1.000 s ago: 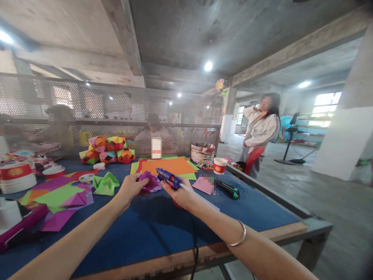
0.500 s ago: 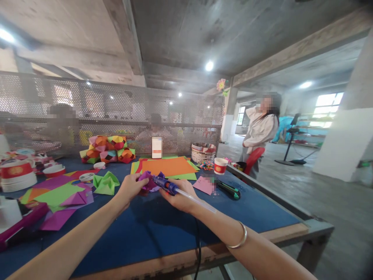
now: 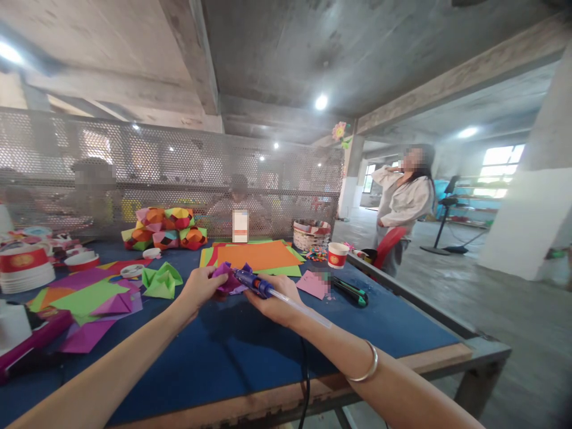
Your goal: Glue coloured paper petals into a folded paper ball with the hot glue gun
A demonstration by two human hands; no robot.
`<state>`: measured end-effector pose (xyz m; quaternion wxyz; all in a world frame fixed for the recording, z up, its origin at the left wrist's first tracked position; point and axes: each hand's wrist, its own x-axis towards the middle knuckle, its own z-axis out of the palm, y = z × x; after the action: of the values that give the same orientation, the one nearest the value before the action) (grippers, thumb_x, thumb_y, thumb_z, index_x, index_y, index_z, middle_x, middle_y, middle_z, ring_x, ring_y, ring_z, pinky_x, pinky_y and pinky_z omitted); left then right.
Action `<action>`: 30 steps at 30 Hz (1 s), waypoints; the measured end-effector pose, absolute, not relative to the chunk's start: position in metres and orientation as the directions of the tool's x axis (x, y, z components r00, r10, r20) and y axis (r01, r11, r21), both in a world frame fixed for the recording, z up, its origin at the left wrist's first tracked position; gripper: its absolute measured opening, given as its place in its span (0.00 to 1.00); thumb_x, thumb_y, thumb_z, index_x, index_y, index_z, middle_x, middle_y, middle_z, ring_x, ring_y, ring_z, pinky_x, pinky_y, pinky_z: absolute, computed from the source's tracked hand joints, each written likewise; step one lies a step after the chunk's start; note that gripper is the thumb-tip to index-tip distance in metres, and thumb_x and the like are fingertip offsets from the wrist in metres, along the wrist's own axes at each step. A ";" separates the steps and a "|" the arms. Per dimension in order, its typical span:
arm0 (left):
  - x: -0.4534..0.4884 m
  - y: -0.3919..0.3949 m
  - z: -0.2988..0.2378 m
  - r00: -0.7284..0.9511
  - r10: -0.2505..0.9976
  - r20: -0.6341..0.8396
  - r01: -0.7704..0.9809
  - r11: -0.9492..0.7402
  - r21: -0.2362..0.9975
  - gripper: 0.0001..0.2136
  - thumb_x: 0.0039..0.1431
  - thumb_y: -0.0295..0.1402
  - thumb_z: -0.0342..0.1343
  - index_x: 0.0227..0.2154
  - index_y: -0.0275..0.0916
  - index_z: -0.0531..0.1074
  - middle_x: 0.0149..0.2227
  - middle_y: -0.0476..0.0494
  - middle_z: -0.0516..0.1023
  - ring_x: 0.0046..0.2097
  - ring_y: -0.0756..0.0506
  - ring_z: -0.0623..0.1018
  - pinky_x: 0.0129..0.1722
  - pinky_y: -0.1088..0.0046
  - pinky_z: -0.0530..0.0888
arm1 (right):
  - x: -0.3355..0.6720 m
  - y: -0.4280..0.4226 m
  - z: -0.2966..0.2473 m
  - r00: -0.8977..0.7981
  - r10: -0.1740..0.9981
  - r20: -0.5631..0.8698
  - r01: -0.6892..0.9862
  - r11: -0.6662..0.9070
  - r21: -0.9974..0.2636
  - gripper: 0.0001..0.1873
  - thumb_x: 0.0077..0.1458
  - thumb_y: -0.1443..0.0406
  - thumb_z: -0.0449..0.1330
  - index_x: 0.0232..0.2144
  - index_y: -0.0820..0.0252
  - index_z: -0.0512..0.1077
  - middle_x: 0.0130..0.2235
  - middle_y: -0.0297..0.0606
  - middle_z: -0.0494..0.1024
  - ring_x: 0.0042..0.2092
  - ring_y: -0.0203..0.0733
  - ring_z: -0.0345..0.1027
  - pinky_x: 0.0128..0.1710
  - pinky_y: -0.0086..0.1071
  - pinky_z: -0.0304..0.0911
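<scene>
In the head view my left hand (image 3: pixel 201 290) pinches a folded purple paper piece (image 3: pixel 227 280) over the middle of the table. My right hand (image 3: pixel 277 298) is wrapped round a blue hot glue gun (image 3: pixel 254 282), its nozzle touching or very close to the purple paper. A clear glue stick (image 3: pixel 301 308) juts from the gun's back along my wrist. The black cord (image 3: pixel 305 381) hangs down past the table's front edge. A green folded paper piece (image 3: pixel 161 280) sits left of my left hand. My right fingers are partly hidden behind the gun.
Coloured sheets (image 3: pixel 257 255) lie behind my hands. A box cutter (image 3: pixel 351 291), pink paper (image 3: pixel 313 284), a paper cup (image 3: pixel 338 255) and a woven basket (image 3: pixel 311 235) are right. Folded paper balls (image 3: pixel 165 229) sit by the mesh screen (image 3: pixel 187 173). A person (image 3: pixel 406 196) stands beyond the table.
Both hands, the glue gun and the purple paper stay almost in place. The standing person beyond the table has shifted slightly to the right.
</scene>
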<state>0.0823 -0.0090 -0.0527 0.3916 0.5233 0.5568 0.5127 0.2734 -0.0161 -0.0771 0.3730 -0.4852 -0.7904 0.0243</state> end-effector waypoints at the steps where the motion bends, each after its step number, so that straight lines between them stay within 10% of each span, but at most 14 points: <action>1: 0.082 -0.008 -0.053 -0.141 0.985 0.098 0.178 -0.072 0.981 0.07 0.42 0.33 0.66 0.19 0.37 0.74 0.17 0.50 0.75 0.20 0.47 0.75 0.22 0.72 0.74 | 0.274 -0.016 -0.077 -0.251 0.786 0.565 0.751 0.527 -0.399 0.10 0.56 0.55 0.64 0.37 0.50 0.82 0.34 0.38 0.86 0.36 0.49 0.80 0.32 0.34 0.60; 30: 0.080 -0.008 -0.049 -0.189 0.974 0.125 0.130 -0.101 0.986 0.03 0.44 0.28 0.65 0.22 0.34 0.77 0.18 0.50 0.77 0.19 0.48 0.76 0.21 0.74 0.77 | 0.274 -0.011 -0.080 -0.231 0.794 0.562 0.778 0.497 -0.384 0.10 0.56 0.55 0.63 0.30 0.50 0.81 0.32 0.38 0.85 0.34 0.51 0.79 0.31 0.35 0.60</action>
<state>0.0799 -0.0085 -0.0492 0.3880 0.5051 0.5466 0.5437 0.2740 -0.0110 -0.0803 0.3653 -0.5012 -0.7844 0.0112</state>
